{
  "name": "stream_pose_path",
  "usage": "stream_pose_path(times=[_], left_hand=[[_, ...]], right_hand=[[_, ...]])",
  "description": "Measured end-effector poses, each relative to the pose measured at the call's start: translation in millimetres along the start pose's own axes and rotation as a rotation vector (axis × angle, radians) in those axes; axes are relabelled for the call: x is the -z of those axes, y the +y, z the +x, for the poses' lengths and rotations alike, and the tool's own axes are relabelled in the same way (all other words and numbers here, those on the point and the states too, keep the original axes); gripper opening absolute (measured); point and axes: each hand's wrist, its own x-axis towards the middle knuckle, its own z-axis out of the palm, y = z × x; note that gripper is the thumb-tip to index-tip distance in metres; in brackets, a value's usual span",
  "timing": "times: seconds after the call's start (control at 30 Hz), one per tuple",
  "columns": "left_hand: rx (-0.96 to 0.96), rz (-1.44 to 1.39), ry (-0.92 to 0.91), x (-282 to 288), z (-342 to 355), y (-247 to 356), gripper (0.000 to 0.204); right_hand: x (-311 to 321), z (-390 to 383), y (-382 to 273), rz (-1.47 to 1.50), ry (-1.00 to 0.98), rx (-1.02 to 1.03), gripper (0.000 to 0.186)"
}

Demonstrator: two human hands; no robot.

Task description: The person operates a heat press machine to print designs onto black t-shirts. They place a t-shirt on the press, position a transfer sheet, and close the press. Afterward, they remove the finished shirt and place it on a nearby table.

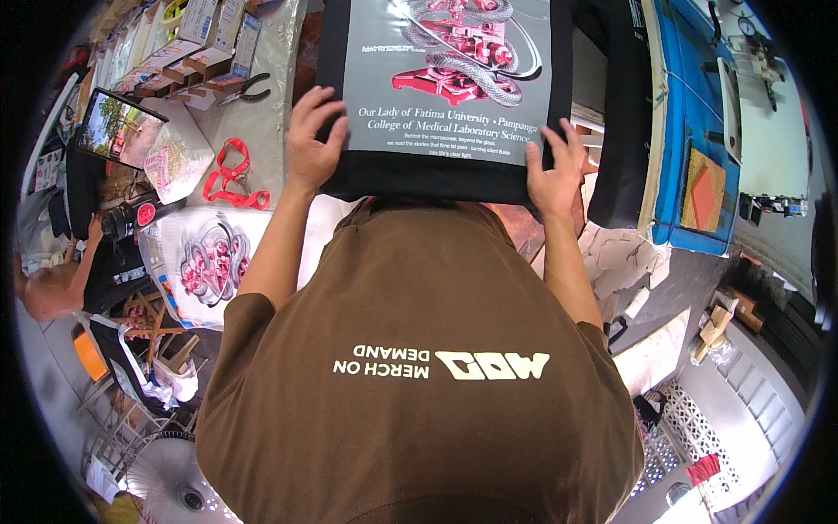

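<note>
In front of me a black cloth piece, seemingly a shirt, lies flat. On it is a large grey printed panel showing a red microscope with a grey snake coiled round it, above white lettering. My left hand rests at the panel's left edge, its fingers spread. At the lower right edge my right hand has its fingers apart, the tips by the panel's border. Neither hand grips anything. Whether the palms press on the cloth cannot be told.
Left of me are a propped phone, pliers, red straps, a sheet with the same print and small boxes. Another person is at the far left. A blue-edged table with a sponge stands right.
</note>
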Motion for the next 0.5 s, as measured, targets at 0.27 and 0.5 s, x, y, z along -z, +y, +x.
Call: stream_pose_path(times=[0.27,0.5], left_hand=[[1.111,-1.147,-0.286,3,16,-74,0.042],[0.921,-1.089,-0.323,59,-1,-117,0.04]], right_hand=[[-6,22,109,1.339,-0.423,-1.236,0.028],[35,27,99,1.366,-0.196,-1.062,0.025]])
